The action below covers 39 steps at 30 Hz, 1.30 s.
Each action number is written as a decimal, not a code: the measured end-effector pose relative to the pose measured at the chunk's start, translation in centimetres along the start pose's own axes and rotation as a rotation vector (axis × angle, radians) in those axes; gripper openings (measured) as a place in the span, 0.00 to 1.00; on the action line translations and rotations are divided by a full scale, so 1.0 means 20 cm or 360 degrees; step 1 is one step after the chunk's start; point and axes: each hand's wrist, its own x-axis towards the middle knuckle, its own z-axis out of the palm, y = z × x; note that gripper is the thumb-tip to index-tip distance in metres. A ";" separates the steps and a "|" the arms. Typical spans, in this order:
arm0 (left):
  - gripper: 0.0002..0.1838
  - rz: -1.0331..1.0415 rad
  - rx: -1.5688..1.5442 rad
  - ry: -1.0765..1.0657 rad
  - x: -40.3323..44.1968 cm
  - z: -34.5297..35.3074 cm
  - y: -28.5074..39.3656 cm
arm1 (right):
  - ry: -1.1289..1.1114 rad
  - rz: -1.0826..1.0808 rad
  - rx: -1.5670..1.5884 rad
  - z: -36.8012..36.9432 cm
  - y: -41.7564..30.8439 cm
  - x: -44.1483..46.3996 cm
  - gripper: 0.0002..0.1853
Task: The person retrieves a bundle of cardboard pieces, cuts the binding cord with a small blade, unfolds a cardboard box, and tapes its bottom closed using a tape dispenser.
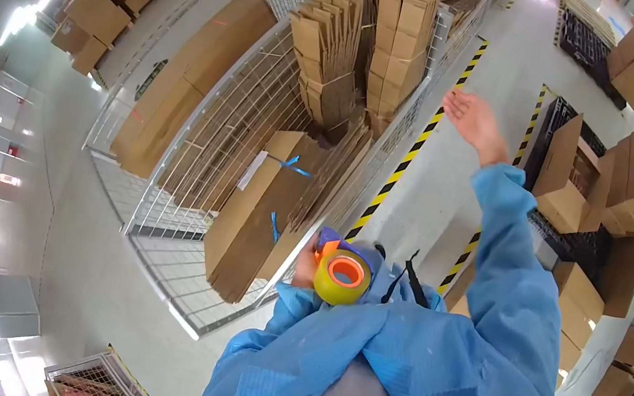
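Tape gun (330, 286) sits low in front of the blue jacket (512, 292), upright or nearly so, with the yellow roll and its orange core facing the camera. The left hand (304, 269) has hold of it from the far side; most of the fingers are hidden behind it, so how tightly they close I cannot tell. The right hand (474, 122) is well away from the body, its fingers loosely extended and slack, and grips nothing; it is out over the floor, near the striped line (392, 179) and beside the cage (185, 319).

Inside the cage, folded cardboard (245, 219) with blue straps leans at a slant, near the tape gun, while taller bundles stand behind it.

To handle the gun well, a firm wrap around its body seems best, with fingertips off the cutting end (the teeth, if it has any, are too small to make out). The cuff should ride clear of the sticky roll, and the gun should be kept from knocking the cage rail. The right arm does well to reach with a soft elbow and keep off the mesh.
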 end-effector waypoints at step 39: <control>0.18 0.0173 -0.0128 0.0751 1.67 1.04 1.02 | 0.0656 0.0345 0.0111 -0.45 0.36 1.96 0.05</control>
